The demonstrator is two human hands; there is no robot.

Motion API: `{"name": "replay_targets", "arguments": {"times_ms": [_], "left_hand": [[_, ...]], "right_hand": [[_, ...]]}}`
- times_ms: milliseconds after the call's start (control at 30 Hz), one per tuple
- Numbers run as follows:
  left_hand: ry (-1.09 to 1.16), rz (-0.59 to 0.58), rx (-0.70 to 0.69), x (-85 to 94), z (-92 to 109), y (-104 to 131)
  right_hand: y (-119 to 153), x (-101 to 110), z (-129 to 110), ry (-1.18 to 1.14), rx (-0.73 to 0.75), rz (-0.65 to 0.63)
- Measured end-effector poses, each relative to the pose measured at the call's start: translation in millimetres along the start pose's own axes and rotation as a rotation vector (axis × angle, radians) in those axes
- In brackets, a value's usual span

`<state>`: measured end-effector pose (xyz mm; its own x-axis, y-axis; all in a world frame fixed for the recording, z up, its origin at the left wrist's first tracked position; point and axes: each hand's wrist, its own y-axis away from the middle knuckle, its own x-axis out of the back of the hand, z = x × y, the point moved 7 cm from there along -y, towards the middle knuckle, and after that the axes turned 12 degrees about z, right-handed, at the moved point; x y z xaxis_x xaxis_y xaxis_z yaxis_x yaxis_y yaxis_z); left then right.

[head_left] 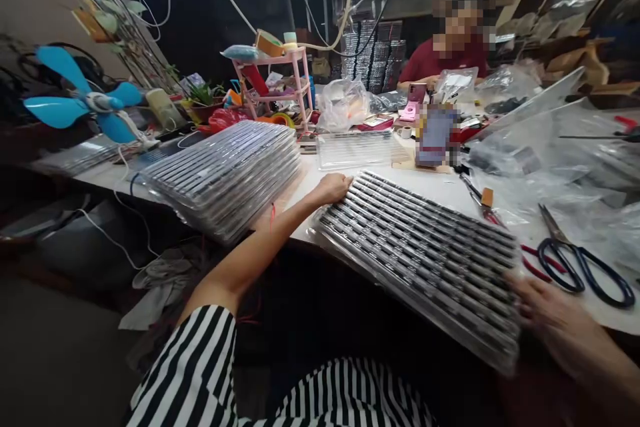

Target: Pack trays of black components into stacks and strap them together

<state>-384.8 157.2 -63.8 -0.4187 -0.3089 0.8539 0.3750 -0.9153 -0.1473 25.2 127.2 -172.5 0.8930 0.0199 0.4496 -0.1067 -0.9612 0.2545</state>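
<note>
A clear plastic tray of dark rods [420, 247] tilts over the table's front edge, in several long parallel rows. My left hand [334, 188] grips its far left corner, with the fingers closed around the rim. At its right end my right hand [545, 303] is closed on the edge; some of those fingers are hidden behind the tray. More plastic layers show beneath the tray's near side. Left of my forearm, a tall stack of similar filled trays [225, 173] stands on the table.
Large scissors [575, 253] and red-handled pliers [543, 263] lie at the right, beside clear plastic bags [550, 167]. A blue fan [95, 100] stands far left. Behind are a pink rack [275, 80], a phone [434, 137] and a flat clear tray [355, 149]. A person in red [445, 63] sits opposite.
</note>
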Motion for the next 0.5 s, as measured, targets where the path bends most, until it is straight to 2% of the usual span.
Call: {"name": "replay_targets", "arguments": {"times_ms": [67,167,233,367,467,500], "left_hand": [[-0.048,-0.006,0.023,-6.9,-24.3,-6.3],[-0.081,-0.046,0.026,-16.0,-46.1,-9.2],[-0.105,-0.066,0.024,-17.5,-49.7,-8.9],[-0.174,-0.087,-0.002,-11.3,-42.3,-3.4],[-0.177,-0.119,-0.092,-8.6,-42.3,-5.7],[-0.135,-0.12,-0.081,-8.5,-46.7,-9.2]], "right_hand": [[-2.1,-25.7,-11.5,-0.069,-0.036,-0.024],[-3.4,-37.9,-21.1,-0.054,-0.032,-0.009],[0.0,-34.8,-23.0,0.003,-0.016,-0.004],[20.0,-26.3,-24.5,0.134,0.07,0.026],[33.5,-33.4,-28.9,0.047,0.166,0.015],[35.1,-35.3,-30.7,-0.004,0.197,0.033]]}}
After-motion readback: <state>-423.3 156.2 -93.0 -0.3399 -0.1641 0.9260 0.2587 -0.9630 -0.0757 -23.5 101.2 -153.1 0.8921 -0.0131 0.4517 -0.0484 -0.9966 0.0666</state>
